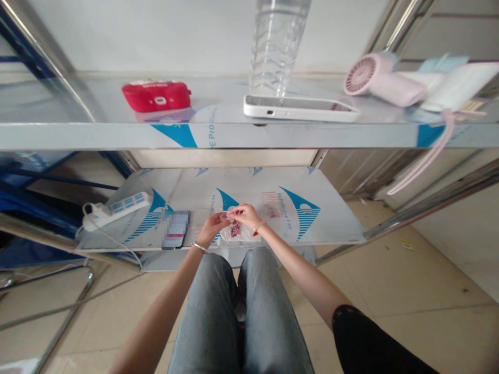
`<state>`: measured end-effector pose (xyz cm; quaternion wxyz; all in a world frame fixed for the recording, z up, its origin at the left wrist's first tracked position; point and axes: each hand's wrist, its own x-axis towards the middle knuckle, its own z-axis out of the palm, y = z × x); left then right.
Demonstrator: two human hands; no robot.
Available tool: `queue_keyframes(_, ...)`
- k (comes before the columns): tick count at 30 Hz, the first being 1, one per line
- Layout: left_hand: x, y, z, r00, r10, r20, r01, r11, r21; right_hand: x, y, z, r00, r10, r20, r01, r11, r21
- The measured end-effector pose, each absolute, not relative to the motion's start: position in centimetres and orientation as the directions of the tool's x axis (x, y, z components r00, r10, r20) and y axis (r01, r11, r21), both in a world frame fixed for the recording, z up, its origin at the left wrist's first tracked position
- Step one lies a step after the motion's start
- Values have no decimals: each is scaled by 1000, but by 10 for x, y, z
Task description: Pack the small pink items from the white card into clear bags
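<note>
Plastic packet (242,234) with dark red contents (234,228): positioned near the front edge of the lower shelf (335,226). From where I stand, left hand (213,226) and right hand (248,213) meet above it, narrowed on a small clear piece (225,216), presumably for steadiness; whether attached, I cannot tell.

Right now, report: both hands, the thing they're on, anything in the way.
Left hand and right hand close together, pinching clear plastic. Red patterned item just beneath. Phone left of left hand, not between hands.
</note>
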<state>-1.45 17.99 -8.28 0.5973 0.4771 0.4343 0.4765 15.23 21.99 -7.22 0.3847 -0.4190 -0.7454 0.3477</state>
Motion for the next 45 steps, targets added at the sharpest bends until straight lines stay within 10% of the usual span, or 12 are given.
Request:
queue_keyframes(12, -21, 184, -98, 68, 995, -70, -46, 73, 996, 164, 218, -107, -99, 949, 300, 520, 306, -797)
queue_keyframes(30, -25, 181, -90, 112, 994, -9, 53, 3, 999, 155, 185, -166, -197, 980, 40, 853, 191, -486)
queue_keyframes(45, -34, 185, -98, 158, 987, -36, 75, 24, 997, 150, 205, -85, -78, 917, 390, 510, 373, -775)
